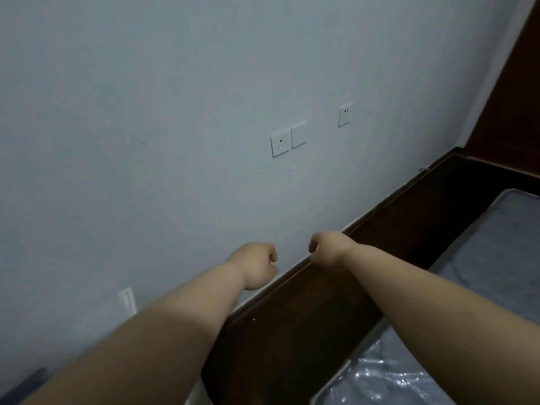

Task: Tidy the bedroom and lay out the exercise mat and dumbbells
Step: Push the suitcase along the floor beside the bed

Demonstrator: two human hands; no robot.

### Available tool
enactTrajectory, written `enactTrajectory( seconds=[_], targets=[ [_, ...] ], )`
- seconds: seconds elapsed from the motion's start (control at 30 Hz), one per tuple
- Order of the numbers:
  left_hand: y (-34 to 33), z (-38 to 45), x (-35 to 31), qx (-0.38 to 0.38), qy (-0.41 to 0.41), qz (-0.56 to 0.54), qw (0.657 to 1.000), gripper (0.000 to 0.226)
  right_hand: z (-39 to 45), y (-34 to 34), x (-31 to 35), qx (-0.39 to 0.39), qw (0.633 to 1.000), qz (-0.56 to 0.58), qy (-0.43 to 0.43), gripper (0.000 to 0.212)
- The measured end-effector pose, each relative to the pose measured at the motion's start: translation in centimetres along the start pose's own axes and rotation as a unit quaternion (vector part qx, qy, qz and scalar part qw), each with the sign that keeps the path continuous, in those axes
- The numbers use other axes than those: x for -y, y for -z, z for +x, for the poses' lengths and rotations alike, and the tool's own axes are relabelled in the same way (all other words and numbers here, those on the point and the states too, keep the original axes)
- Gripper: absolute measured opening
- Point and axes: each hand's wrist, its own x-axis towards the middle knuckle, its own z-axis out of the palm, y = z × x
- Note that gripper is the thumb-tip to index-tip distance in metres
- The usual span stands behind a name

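Both my bare arms reach forward toward the pale wall. My left hand (258, 266) is curled into a loose fist in front of the wall, just past the left end of the dark wooden headboard (295, 325). My right hand (327, 250) hovers at the headboard's top edge, fingers curled downward, with nothing visible in them. Whether it touches the wood is unclear. The two hands are a short gap apart. No exercise mat or dumbbells are in view.
A grey mattress (493, 247) in shiny plastic wrap lies at the lower right inside the bed frame. Wall sockets (281, 143) and a switch plate (344, 114) sit above the hands. A white plate (127, 301) is low on the wall. Dark wood panelling fills the top right corner.
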Motion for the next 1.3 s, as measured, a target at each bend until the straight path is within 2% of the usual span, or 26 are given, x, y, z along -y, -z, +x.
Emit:
enactTrajectory(
  seconds=[0.2,0.4,0.53,0.63,0.73,0.87,0.9,1.1,1.3],
  targets=[
    [3.2,15.1,-0.4,0.039,-0.047,0.036,0.998,0.032,12.0,4.7,-3.2,-0.006,0.999,0.025,-0.028,0.029],
    [6.7,34.7,-2.9,0.077,-0.14,0.051,0.986,0.032,26.1,11.1,-11.2,-0.055,0.983,0.086,-0.154,0.027],
    [9.5,45.8,-6.6,0.094,-0.184,0.049,0.977,0.032,32.0,15.5,-15.3,-0.1,0.959,0.147,-0.222,0.026],
    [10.2,52.6,-12.6,0.088,-0.237,0.047,0.966,0.025,32.9,17.7,-19.6,-0.137,0.941,0.173,-0.258,0.021],
    [9.4,56.9,-21.3,0.116,-0.301,0.032,0.946,0.021,30.8,20.5,-25.9,-0.134,0.918,0.186,-0.325,0.019],
    [8.2,61.2,-33.7,0.145,-0.391,0.047,0.908,0.025,28.2,25.6,-36.3,-0.148,0.887,0.186,-0.395,0.019],
    [8.2,61.8,-34.8,0.15,-0.403,0.052,0.901,0.026,28.2,26.2,-37.8,-0.144,0.888,0.187,-0.395,0.02],
    [10.8,72.2,-47.1,0.13,-0.419,0.038,0.898,0.026,32.6,37.2,-50.6,-0.191,0.881,0.193,-0.387,0.023],
    [11.8,86.9,-56.9,0.125,-0.413,0.016,0.902,0.025,43.1,45.8,-62.3,-0.194,0.893,0.177,-0.366,0.019]
  ],
)
